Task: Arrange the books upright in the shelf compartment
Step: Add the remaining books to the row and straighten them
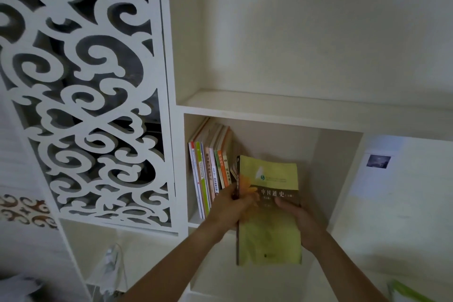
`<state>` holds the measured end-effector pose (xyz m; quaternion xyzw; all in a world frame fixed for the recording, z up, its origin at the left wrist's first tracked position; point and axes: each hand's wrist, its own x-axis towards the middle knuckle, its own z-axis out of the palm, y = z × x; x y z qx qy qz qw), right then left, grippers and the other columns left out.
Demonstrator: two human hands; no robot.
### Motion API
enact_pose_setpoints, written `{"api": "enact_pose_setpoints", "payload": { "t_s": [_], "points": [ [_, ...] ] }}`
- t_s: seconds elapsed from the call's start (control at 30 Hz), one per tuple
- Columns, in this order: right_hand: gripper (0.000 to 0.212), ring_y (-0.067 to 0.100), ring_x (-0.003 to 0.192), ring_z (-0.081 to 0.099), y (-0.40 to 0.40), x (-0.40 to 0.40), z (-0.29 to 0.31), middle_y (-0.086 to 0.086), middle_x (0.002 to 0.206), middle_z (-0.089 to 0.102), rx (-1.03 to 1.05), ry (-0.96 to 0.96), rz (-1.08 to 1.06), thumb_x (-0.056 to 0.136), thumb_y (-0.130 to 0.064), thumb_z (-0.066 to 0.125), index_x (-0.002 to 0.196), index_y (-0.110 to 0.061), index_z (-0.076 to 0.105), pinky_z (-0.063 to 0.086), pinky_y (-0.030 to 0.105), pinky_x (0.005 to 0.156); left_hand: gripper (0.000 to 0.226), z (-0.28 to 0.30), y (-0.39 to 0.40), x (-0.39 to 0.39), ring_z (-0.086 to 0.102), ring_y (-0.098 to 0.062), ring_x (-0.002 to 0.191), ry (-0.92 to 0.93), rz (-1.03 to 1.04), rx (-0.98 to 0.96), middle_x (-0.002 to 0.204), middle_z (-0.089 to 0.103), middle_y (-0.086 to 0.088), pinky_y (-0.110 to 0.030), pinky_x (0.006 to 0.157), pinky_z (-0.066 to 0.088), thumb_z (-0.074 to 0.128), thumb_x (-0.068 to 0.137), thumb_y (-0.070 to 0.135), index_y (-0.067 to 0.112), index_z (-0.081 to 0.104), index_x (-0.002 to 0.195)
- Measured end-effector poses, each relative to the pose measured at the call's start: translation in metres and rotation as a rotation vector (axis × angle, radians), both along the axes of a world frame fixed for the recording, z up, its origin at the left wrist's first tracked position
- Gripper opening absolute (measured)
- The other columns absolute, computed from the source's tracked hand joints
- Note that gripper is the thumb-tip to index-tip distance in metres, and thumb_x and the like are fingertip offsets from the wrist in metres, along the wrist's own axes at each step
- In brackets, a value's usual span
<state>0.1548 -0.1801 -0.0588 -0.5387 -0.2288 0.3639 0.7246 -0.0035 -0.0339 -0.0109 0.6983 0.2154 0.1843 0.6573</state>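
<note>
Head view. A white shelf compartment (338,154) holds a row of upright books (210,171) packed against its left wall, spines outward; the rightmost of them lean slightly. Between that row and the open right part of the compartment, both hands hold a yellow-green book (269,206), cover toward the camera, top edge entering the compartment and lower half projecting beyond the front edge of the shelf floor. The left hand (229,209) grips the book at its spine side, fingers curled round the edge, just beside the row. The right hand (297,218) clamps the opposite long edge, thumb on the cover. A carved white fretwork panel (85,95) stands left of the compartment; the compartment above appears bare.

Judged step: seating this book upright at the right end of the row. To do it well, turn the spine outward, stand the lower edge on the shelf floor, then slide the book left until it touches the row, steadying the leaning volumes with the left hand.
</note>
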Motion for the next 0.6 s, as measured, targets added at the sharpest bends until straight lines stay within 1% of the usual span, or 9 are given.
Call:
{"api": "enact_pose_setpoints", "payload": {
  "t_s": [0.07,0.13,0.17,0.23,0.3,0.37,0.43,0.53,0.6],
  "points": [
    [0.057,0.046,0.123,0.061,0.001,0.0,0.0,0.026,0.133,0.064,-0.029,-0.073,0.032,0.083,-0.026,0.083,0.133,-0.007,0.064,0.041,0.069,0.109,0.022,0.006,0.006,-0.004,0.074,-0.009,0.094,0.003,-0.066,0.137,0.101,0.078,0.006,-0.034,0.086,0.06,0.075,0.09,0.033,0.029,0.072,0.112],
    [0.052,0.045,0.123,0.062,0.007,-0.005,0.008,0.026,0.132,0.065,-0.015,-0.048,0.026,0.089,-0.033,0.077,0.132,-0.007,0.065,0.041,0.067,0.109,0.017,0.007,0.005,-0.009,0.073,-0.005,0.089,-0.082,0.052,0.241,0.096,0.077,0.009,-0.029,0.082,0.059,0.071,0.093,0.024,0.026,0.073,0.11],
    [0.046,0.043,0.121,0.064,0.011,-0.007,0.014,0.025,0.13,0.066,0.013,0.006,0.041,0.096,-0.038,0.068,0.131,-0.008,0.066,0.045,0.064,0.107,0.016,0.008,0.002,-0.013,0.073,-0.003,0.088,-0.138,0.128,0.256,0.094,0.077,0.01,-0.026,0.079,0.058,0.07,0.094,0.021,0.026,0.072,0.109],
    [0.04,0.031,0.103,0.072,0.024,-0.012,0.026,0.019,0.119,0.072,0.025,0.047,-0.051,0.104,-0.04,0.052,0.124,-0.01,0.07,0.054,0.048,0.094,0.019,0.007,-0.004,-0.019,0.071,0.0,0.089,-0.24,0.258,0.297,0.095,0.075,0.015,-0.02,0.079,0.057,0.07,0.093,0.019,0.03,0.07,0.108],
    [0.034,0.018,0.094,0.071,0.035,-0.013,0.031,0.01,0.116,0.07,-0.179,-0.222,-0.193,0.097,-0.029,0.061,0.127,-0.015,0.064,0.053,0.034,0.084,0.02,0.005,-0.007,-0.024,0.069,0.0,0.092,-0.272,0.378,0.387,0.099,0.073,0.017,-0.016,0.079,0.057,0.069,0.093,0.024,0.031,0.069,0.112],
    [0.07,0.019,0.118,0.062,0.042,-0.011,0.028,0.003,0.133,0.061,-0.504,-0.681,-0.135,0.075,-0.043,0.069,0.141,-0.026,0.053,0.05,0.036,0.098,0.018,0.005,-0.005,-0.027,0.07,-0.005,0.089,-0.28,0.46,0.446,0.095,0.073,0.011,-0.021,0.074,0.058,0.068,0.093,0.027,0.022,0.072,0.11],
    [0.103,0.027,0.136,0.047,0.054,0.0,0.016,0.003,0.147,0.052,-0.759,-1.01,-0.031,0.056,-0.065,0.057,0.152,-0.037,0.037,0.038,0.042,0.113,0.016,0.005,0.001,-0.031,0.07,-0.008,0.082,-0.296,0.51,0.44,0.088,0.073,0.007,-0.019,0.067,0.054,0.069,0.093,0.026,0.015,0.072,0.102],
    [0.124,0.031,0.139,0.038,0.068,0.018,0.002,0.005,0.151,0.042,-0.959,-1.239,0.031,0.046,-0.08,0.048,0.158,-0.042,0.011,0.03,0.047,0.115,0.009,0.006,0.003,-0.039,0.069,-0.007,0.075,-0.314,0.519,0.44,0.08,0.071,0.007,-0.015,0.062,0.048,0.069,0.092,0.026,0.018,0.072,0.093],
    [0.125,0.032,0.135,0.042,0.07,0.017,0.002,0.005,0.146,0.044,-1.023,-1.309,-0.006,0.046,-0.084,0.044,0.158,-0.042,0.009,0.035,0.046,0.111,0.008,0.008,0.002,-0.043,0.068,-0.006,0.07,-0.318,0.528,0.442,0.074,0.07,0.008,-0.014,0.059,0.047,0.07,0.093,0.025,0.021,0.07,0.086]
  ]
}}
